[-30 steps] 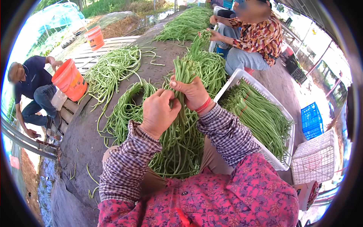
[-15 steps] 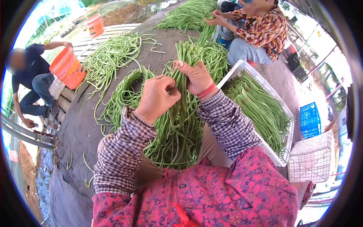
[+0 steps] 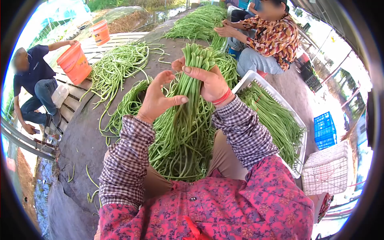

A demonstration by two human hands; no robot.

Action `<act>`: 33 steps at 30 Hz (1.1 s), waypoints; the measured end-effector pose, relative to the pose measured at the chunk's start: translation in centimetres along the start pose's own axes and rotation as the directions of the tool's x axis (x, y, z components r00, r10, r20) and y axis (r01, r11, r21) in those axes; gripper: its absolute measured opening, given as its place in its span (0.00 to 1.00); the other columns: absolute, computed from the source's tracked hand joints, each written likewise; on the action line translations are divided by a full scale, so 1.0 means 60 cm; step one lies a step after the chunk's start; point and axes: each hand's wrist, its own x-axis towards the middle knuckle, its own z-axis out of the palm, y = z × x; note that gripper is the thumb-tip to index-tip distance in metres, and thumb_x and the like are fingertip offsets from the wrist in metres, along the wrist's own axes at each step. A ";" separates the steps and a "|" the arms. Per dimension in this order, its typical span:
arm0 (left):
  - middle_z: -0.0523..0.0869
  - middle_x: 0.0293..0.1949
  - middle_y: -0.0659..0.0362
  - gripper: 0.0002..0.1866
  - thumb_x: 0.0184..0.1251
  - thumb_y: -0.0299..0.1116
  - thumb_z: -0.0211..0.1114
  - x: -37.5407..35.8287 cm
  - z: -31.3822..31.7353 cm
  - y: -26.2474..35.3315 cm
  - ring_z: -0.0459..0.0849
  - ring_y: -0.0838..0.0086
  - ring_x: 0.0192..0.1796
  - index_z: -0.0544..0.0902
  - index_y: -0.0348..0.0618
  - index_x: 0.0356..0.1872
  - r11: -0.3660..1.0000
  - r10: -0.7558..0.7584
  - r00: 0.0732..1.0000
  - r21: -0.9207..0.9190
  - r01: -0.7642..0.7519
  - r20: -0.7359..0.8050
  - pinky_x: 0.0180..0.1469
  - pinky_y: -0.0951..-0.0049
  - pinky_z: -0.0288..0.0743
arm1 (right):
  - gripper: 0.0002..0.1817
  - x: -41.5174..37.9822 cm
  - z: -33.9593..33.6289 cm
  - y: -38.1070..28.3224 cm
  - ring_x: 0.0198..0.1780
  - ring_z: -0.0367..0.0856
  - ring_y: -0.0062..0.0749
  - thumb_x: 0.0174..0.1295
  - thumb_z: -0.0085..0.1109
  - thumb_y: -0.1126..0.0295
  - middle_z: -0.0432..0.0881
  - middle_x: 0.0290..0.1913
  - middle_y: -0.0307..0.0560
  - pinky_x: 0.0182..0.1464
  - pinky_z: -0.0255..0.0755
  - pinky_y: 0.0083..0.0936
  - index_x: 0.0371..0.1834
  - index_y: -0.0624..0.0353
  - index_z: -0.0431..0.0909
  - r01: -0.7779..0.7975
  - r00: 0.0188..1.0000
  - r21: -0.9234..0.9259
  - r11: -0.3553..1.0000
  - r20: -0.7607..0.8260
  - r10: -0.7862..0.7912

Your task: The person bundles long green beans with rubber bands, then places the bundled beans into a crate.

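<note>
A bundle of long green beans (image 3: 188,90) stands upright before me, its cut ends on top and its lengths hanging down. My right hand (image 3: 208,83) is wrapped round it near the top, thumb across the front; a red band circles that wrist. My left hand (image 3: 160,98) is beside the bundle on its left, thumb and fingers apart, holding nothing. Below, between my knees, lies a loose heap of long beans (image 3: 176,152). At my right a white crate (image 3: 298,116) holds more long beans (image 3: 270,116) laid lengthwise.
Loose bean piles (image 3: 120,60) lie ahead on the dark ground sheet (image 3: 86,136). At the left, a seated person (image 3: 36,84) touches an orange bucket (image 3: 75,64). Another person (image 3: 276,38) handles beans at the upper right. A blue crate (image 3: 325,130) and a white basket (image 3: 326,172) are at far right.
My left hand has opened from a pinch against the bundle and moved slightly left and down. The right hand keeps its hold. The orange bucket at the left has tilted.
</note>
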 end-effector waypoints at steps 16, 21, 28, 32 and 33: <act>0.82 0.50 0.51 0.34 0.46 0.25 0.63 0.001 -0.025 -0.011 0.83 0.68 0.48 0.68 0.29 0.60 0.390 -0.025 0.828 -0.757 0.524 0.561 0.55 0.68 0.77 | 0.22 0.102 0.002 -0.205 0.62 0.71 0.45 0.62 0.56 0.70 0.73 0.59 0.56 0.63 0.70 0.39 0.58 0.61 0.66 -0.029 0.958 -0.365 0.931 0.254 0.130; 0.82 0.49 0.49 0.33 0.47 0.23 0.63 0.002 -0.024 -0.008 0.84 0.67 0.46 0.67 0.28 0.60 0.283 -0.001 0.845 -0.810 0.514 0.536 0.54 0.66 0.79 | 0.19 0.115 -0.002 -0.217 0.61 0.73 0.42 0.63 0.56 0.67 0.75 0.56 0.54 0.59 0.73 0.38 0.55 0.62 0.69 -0.095 0.964 -0.331 0.939 0.206 0.170; 0.81 0.48 0.56 0.25 0.54 0.20 0.66 0.007 -0.023 0.028 0.81 0.73 0.44 0.73 0.40 0.56 0.444 -0.038 0.961 -0.857 0.262 0.274 0.52 0.74 0.76 | 0.15 0.131 -0.004 -0.224 0.46 0.80 0.37 0.64 0.56 0.63 0.79 0.42 0.47 0.51 0.77 0.37 0.47 0.62 0.73 -0.115 0.979 -0.282 0.953 0.131 0.157; 0.80 0.30 0.66 0.13 0.50 0.29 0.73 0.017 -0.017 0.032 0.72 0.79 0.32 0.82 0.45 0.37 0.802 0.098 0.982 -0.571 -0.175 -0.163 0.40 0.76 0.70 | 0.13 0.131 0.006 -0.227 0.38 0.82 0.34 0.63 0.59 0.62 0.80 0.35 0.45 0.43 0.79 0.35 0.42 0.60 0.75 -0.107 0.989 -0.396 0.912 0.056 0.140; 0.80 0.29 0.65 0.13 0.49 0.30 0.74 0.017 -0.015 0.054 0.73 0.78 0.33 0.83 0.43 0.36 0.896 0.217 0.959 -0.352 -0.269 -0.180 0.39 0.76 0.70 | 0.12 0.128 0.013 -0.224 0.38 0.82 0.34 0.63 0.59 0.62 0.80 0.34 0.45 0.41 0.79 0.34 0.41 0.60 0.75 -0.111 0.989 -0.366 0.924 0.047 0.138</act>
